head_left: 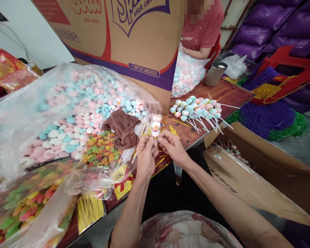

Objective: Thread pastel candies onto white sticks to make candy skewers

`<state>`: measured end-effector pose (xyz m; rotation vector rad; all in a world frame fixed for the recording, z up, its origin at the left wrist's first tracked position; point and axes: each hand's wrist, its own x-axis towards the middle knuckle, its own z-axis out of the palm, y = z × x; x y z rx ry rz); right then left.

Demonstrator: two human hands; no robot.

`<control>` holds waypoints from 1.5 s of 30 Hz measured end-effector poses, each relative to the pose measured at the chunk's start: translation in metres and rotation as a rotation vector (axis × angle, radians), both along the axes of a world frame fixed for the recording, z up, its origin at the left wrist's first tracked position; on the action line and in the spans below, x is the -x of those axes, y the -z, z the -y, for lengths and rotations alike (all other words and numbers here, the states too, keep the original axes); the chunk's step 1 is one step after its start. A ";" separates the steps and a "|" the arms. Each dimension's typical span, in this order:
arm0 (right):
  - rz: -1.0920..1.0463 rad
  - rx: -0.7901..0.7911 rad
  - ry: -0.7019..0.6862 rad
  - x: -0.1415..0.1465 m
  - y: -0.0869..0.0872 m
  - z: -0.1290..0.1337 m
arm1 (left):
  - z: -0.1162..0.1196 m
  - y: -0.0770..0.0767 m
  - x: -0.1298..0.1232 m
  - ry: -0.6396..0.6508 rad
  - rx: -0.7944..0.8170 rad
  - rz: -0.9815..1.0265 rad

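Note:
A candy skewer (156, 124) in a clear plastic wrapper stands upright between my hands. My left hand (146, 153) is closed in a pinch at its lower end, where the wrapper is gathered. My right hand (173, 146) pinches right beside it, at a gold twist tie (147, 135) that crosses the wrapper's neck. The fingertips hide part of the tie and the stick. Loose twist ties (173, 131) lie to the right on the table. Just left are white sticks (130, 151), a brown cloth (122, 129) and ring gummies (100, 148).
A big bag of pastel marshmallow candies (67, 134) covers the table's left side. Finished-looking skewers (198, 108) lie in a pile at right. A tall carton (119, 44) stands behind; an open box (263, 168) is at lower right. A co-worker (201, 34) sits across.

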<state>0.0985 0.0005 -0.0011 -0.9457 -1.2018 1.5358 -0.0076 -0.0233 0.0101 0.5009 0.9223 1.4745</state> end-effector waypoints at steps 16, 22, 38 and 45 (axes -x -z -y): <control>0.180 -0.343 -0.157 -0.027 -0.019 0.000 | 0.013 -0.015 0.012 0.402 0.204 0.258; 0.508 -0.504 -0.021 -0.020 -0.014 0.006 | 0.019 -0.009 -0.007 0.069 -0.020 -0.142; 0.354 -0.398 0.127 -0.016 -0.004 0.025 | 0.007 -0.010 0.011 0.159 0.330 0.428; 0.769 -1.130 0.308 -0.031 0.000 0.020 | 0.011 -0.021 0.004 0.192 0.481 0.594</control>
